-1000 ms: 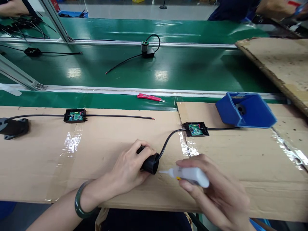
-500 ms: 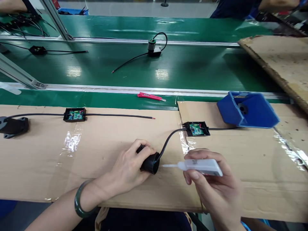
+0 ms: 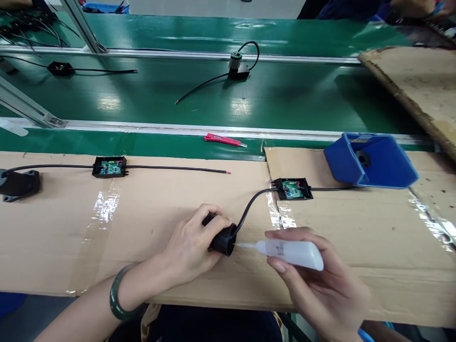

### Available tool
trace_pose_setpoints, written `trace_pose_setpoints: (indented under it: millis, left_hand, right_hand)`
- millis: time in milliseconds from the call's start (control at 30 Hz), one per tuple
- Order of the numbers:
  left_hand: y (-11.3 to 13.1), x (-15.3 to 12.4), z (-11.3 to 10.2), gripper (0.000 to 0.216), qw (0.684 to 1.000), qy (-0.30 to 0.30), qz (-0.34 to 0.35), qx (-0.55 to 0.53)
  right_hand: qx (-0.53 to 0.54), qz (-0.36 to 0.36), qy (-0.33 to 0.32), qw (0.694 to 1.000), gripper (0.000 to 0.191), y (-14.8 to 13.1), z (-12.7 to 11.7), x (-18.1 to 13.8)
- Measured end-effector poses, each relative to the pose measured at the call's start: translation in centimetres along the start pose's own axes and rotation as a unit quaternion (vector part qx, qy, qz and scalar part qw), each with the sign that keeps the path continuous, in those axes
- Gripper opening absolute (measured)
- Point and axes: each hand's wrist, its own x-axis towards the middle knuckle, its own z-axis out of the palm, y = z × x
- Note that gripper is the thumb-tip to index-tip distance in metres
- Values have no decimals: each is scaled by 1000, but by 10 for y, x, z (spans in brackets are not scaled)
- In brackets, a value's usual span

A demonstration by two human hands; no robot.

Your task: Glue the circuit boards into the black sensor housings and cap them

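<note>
**Now at the black cylinder's open end: your bottle's nozzle**

Your left hand (image 3: 194, 237) is closed around the black cylinder (image 3: 225, 241), thumb and fingers wrapped over its body. You hold it on its side above the cardboard (image 3: 178, 289), mouth facing right; your fingers hide whether it rests there. Your right hand (image 3: 320, 280) grasps the whitish bottle (image 3: 295, 254) between thumb and fingers, its thin nozzle (image 3: 247, 245) pointing left at the cylinder's rim. You cannot tell from this angle whether the tip touches. A dark green bangle (image 3: 114, 294) circles your left wrist.

From the cylinder's mouth, a black cable (image 3: 249, 205) curves away from you to an open black box (image 3: 308, 194) showing a green circuit board (image 3: 293, 189). More cable leaves the box's right side and reaches the blue bin (image 3: 388, 175), where a dark round part (image 3: 364, 159) sits.

Over on your left lies a second open box (image 3: 94, 167), with cable on both sides; the left run meets a black flanged part (image 3: 21, 184).

Past the cardboard's far edge, a red cutter (image 3: 223, 139) lies just in front of a metal rail (image 3: 160, 128). Beyond that, on the green surface (image 3: 171, 111), a metallic cylinder (image 3: 235, 62) stands upright near another small black box (image 3: 241, 75).
</note>
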Motion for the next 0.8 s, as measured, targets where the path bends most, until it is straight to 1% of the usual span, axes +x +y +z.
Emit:
trace_pose_setpoints:
  millis: [200,367,633,800]
  left_hand:
    - [-1,0,1,46,1000,5,0,9]
    - [-1,0,2,47,1000,7,2,12]
    - [0,0,1,48,1000,-4,-2,12]
    - [1,0,0,48,1000,-8,0,7]
  right_hand:
    - [-30,-47,-26,998,22,-2,2,2]
    - [-32,-69,-42,996,27,-6,1,3]
    - [-67,-82,-54,993,29,-7,2,6]
    - [-79,-111,-40,990,30,-6,2,11]
